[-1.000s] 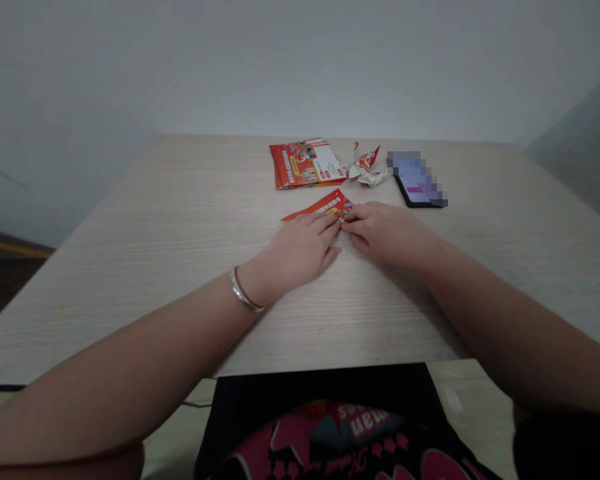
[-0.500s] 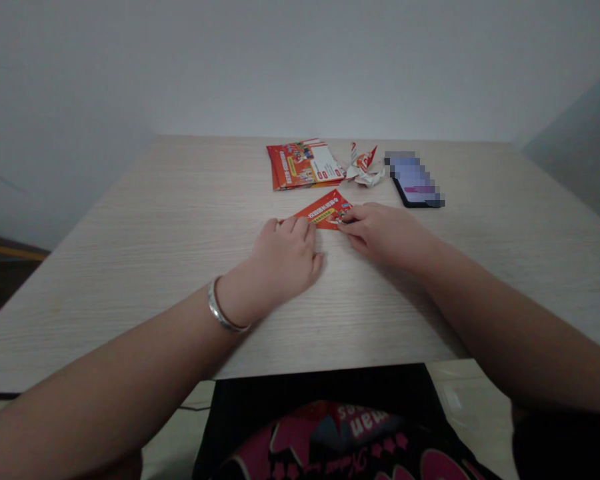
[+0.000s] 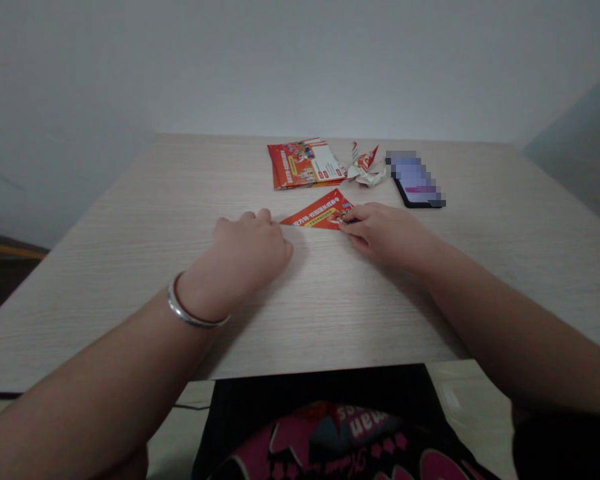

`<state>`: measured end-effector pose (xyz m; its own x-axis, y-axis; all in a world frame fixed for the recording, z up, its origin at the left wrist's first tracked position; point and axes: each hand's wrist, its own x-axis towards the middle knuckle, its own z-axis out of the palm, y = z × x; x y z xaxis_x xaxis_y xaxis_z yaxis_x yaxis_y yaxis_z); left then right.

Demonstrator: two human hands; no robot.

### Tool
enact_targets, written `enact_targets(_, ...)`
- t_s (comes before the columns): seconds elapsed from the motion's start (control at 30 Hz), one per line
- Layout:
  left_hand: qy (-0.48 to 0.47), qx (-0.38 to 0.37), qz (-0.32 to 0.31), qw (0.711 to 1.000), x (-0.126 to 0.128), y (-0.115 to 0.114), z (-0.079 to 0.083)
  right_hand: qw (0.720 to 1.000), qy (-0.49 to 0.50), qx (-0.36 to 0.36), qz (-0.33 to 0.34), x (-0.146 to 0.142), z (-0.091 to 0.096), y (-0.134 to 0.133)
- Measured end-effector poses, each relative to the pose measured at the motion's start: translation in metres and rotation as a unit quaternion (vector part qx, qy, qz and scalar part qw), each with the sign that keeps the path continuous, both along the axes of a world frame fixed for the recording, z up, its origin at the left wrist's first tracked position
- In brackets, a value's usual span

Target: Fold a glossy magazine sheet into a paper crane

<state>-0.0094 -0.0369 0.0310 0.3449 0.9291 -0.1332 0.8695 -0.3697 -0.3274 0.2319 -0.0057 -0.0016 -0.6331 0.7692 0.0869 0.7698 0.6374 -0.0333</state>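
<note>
A red printed sheet of paper, folded to a triangle-like shape, lies on the table in front of me. My right hand has its thumb and fingers closed on the right corner of this paper. At the paper's narrow left tip is my left hand, back upward and fingers curled down. Its fingertips are hidden, so whether they grip the tip cannot be made out. A silver bangle circles my left wrist.
Behind the folded paper lies a stack of red and white leaflets. Right of it sits a folded paper figure, then a phone with a blurred screen. The table meets a wall at its far edge.
My left hand has slid left along the paper to its tip, uncovering more of the red print. My right hand and the paper have stayed nearly still.
</note>
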Motion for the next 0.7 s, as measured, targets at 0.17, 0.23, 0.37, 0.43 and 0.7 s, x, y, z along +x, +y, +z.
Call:
enact_targets(0.17, -0.030, 0.045, 0.023, 0.998, -0.011, 0.016, -0.008, 1.000, -0.026, 0.012, 0.007, 0.003, 0.001, -0.001)
enact_targets(0.23, -0.060, 0.081, 0.019, 0.995, -0.010, 0.022, -0.012, 1.000, -0.024, 0.017, 0.010, 0.003, 0.001, -0.002)
enact_targets(0.37, -0.141, 0.085, -0.126, 0.978, 0.001, 0.026, -0.021, 0.999, -0.022, 0.029, 0.010, 0.003, 0.000, -0.001)
enact_targets(0.43, -0.152, 0.033, -0.186, 0.970, 0.006, 0.024, -0.027, 0.999, -0.022, 0.035, 0.006, 0.004, -0.001, 0.002)
enact_targets(0.7, -0.182, -0.004, -0.228, 0.957, 0.010, 0.019, -0.033, 0.999, -0.020, 0.031, -0.008, 0.014, 0.001, 0.013)
